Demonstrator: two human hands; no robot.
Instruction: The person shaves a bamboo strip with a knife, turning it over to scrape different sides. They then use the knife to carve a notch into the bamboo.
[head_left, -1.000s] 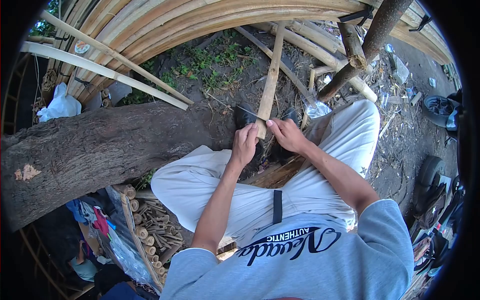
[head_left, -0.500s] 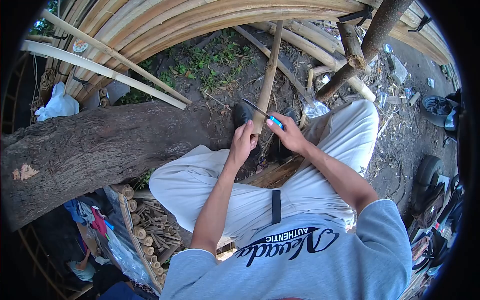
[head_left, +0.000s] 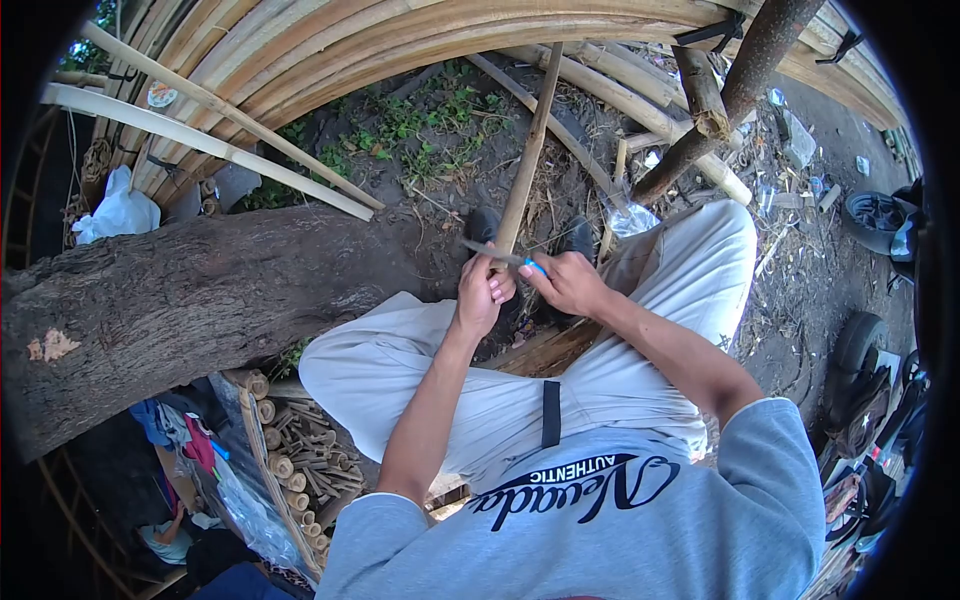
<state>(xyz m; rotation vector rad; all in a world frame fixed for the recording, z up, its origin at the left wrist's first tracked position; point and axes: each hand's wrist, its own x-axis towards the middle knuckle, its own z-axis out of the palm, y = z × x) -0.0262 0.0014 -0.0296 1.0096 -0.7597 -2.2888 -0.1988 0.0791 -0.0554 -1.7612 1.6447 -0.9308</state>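
My left hand is closed around the near end of a long bamboo pole, which slants away toward the stacked strips. In my right hand is a knife with a blue handle, its fingers wrapped round the grip. The blade points left and lies across the bamboo close above my left fingers, slightly blurred. My two hands are almost together, low between my knees. Behind the bamboo, dark shoes show on the soil.
A thick log lies to the left. Long bamboo strips arch across the top, beside an upright wooden post. Cut bamboo pieces fill a rack at lower left, where another person sits. Motorbike wheels stand at right.
The knife has moved down and left along the bamboo toward my left hand, its blade turning flatter across it. My right hand has come nearer, and the bamboo has tilted slightly.
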